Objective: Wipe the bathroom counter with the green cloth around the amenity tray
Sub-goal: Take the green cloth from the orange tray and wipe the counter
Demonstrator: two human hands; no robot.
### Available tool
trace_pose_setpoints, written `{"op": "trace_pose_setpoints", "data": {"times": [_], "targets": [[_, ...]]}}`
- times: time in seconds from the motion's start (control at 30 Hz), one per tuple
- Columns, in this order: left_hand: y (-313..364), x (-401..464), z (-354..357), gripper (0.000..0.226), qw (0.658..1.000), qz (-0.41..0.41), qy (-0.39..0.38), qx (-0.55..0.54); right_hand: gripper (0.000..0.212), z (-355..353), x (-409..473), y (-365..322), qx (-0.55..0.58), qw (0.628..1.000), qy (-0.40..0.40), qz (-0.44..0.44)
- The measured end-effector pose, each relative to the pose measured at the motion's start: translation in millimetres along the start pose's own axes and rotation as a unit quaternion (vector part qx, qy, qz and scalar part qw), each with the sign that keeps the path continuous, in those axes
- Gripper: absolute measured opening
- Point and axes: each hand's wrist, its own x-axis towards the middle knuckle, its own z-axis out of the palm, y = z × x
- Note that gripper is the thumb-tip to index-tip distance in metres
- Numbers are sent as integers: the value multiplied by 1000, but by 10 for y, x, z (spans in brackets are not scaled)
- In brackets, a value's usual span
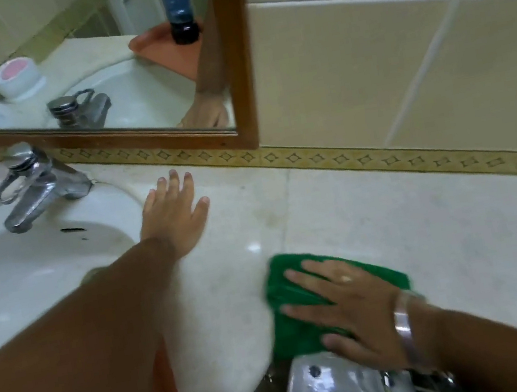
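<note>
Pale speckled stone counter (393,242) runs under a wood-framed mirror (236,63) and cream wall tiles. Furthest left, beyond the left fingers, stand the chrome mixer tap (36,190) and white basin (24,266). The left hand (173,214) lies flat beside the basin rim, fingers spread, holding nothing. Rightward, the right hand (345,304) presses open-palmed, fingers splayed, on the folded green cloth (304,303) at the counter's front edge. The orange amenity tray (166,49) shows only as a mirror reflection; beside my fingers I cannot find it. Risk: a stroke toward me could drag the cloth off the edge, since its near side already overhangs.
</note>
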Motion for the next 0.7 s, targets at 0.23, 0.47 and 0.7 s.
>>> {"op": "trace_pose_setpoints", "data": {"times": [0.23,0.47,0.7], "targets": [[248,-7,-164,67,991,-22,-85,96,79,54,-1119,1610,-17,884,-19,468],[2295,-507,-14,87,975,196,-101,11,61,228,-1599,689,-9,958,24,287],[2698,-546,267,77,976,207,-53,39,64,375,-2212,832,68,851,62,516]]}}
